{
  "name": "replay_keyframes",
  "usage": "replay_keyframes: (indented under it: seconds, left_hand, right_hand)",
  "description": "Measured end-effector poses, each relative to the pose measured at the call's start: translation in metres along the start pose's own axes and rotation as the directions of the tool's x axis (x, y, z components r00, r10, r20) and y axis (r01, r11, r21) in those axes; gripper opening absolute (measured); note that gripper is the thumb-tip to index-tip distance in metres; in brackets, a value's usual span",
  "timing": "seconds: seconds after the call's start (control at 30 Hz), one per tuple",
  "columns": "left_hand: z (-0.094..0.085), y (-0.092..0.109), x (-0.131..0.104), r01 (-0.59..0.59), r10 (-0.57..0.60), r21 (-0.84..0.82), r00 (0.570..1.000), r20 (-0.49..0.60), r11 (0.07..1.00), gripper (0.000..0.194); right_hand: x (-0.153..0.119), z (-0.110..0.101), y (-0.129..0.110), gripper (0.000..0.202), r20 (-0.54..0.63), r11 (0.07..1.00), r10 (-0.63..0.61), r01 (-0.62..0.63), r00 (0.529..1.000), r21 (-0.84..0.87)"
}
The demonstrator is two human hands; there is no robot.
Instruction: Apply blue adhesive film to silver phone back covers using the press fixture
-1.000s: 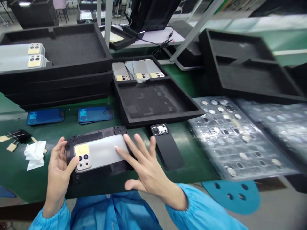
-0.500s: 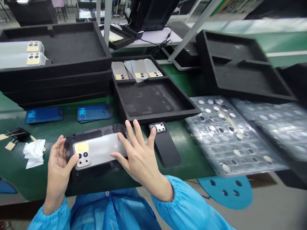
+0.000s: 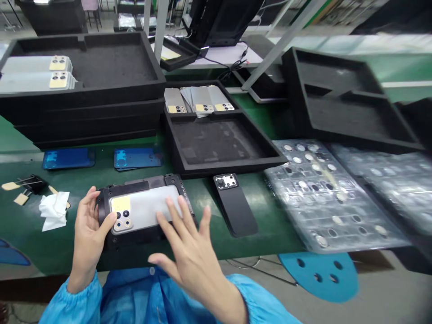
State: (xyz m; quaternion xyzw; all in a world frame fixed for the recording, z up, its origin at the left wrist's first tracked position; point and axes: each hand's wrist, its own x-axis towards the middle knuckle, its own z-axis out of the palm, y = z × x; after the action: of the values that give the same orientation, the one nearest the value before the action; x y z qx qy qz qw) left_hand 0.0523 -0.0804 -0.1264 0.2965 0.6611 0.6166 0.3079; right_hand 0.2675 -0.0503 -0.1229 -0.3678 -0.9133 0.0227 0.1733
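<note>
A silver phone back cover (image 3: 151, 207) with a yellow patch and camera rings lies in a black fixture (image 3: 141, 184) on the green table. My left hand (image 3: 90, 229) grips the fixture's left end, its thumb by the camera rings. My right hand (image 3: 192, 243) has its fingers spread over the right part of the cover; whether the fingertips touch it I cannot tell. Right of the fixture lies a black phone (image 3: 238, 209) with an exposed camera area. Two blue film-covered pieces, one at left (image 3: 69, 158) and one nearer the middle (image 3: 137, 158), lie behind the fixture.
Stacked black trays (image 3: 114, 58) stand at the back left, with silver covers inside. Another black tray (image 3: 219, 139) holds more covers. Clear plastic trays (image 3: 324, 198) with round pieces lie right, below a tilted black tray (image 3: 351, 99). White tissue (image 3: 54, 210) and clips (image 3: 32, 184) sit left.
My right hand has moved down toward me, off the fixture's right end, its fingers still spread. My left hand keeps its hold. The whole view has shifted slightly.
</note>
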Motion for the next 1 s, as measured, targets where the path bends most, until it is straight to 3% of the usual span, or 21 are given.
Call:
replay_keyframes:
  seconds: [0.13, 0.23, 0.43, 0.6, 0.77, 0.87, 1.0]
  left_hand:
    - [0.001, 0.002, -0.001, 0.027, -0.027, 0.001, 1.0, -0.001, 1.0, 0.052]
    - [0.002, 0.004, -0.002, 0.05, -0.05, -0.015, 0.999, -0.009, 0.999, 0.051]
    - [0.002, 0.005, 0.0, 0.057, -0.057, -0.015, 0.998, -0.023, 0.998, 0.052]
    - [0.002, 0.006, -0.001, 0.075, -0.075, -0.004, 0.997, -0.013, 0.997, 0.049]
    - [0.005, 0.006, -0.003, 0.028, -0.026, 0.038, 0.998, -0.052, 0.999, 0.045]
    - [0.006, 0.01, -0.016, -0.069, 0.081, 0.098, 0.989, -0.126, 0.993, 0.042]
    - [0.006, 0.012, -0.06, -0.169, 0.177, 0.053, 0.958, -0.227, 0.984, 0.031]
  right_hand:
    - [0.02, 0.003, -0.027, 0.067, -0.018, 0.993, -0.105, 0.106, 0.994, 0.05]
    - [0.036, 0.006, -0.033, 0.059, -0.044, 0.994, -0.053, 0.057, 0.998, 0.096]
    - [0.061, 0.006, -0.001, 0.047, 0.009, 0.983, 0.077, -0.077, 0.997, 0.164]
    - [0.05, 0.003, 0.03, 0.043, -0.016, 0.974, 0.203, -0.2, 0.979, 0.103]
    - [0.045, 0.011, 0.037, 0.039, -0.047, 0.976, 0.179, -0.172, 0.983, 0.133]
    - [0.051, 0.019, 0.037, 0.035, -0.107, 0.957, 0.181, -0.15, 0.978, 0.249]
    - [0.065, 0.025, 0.042, 0.034, -0.14, 0.905, 0.238, -0.168, 0.961, 0.39]
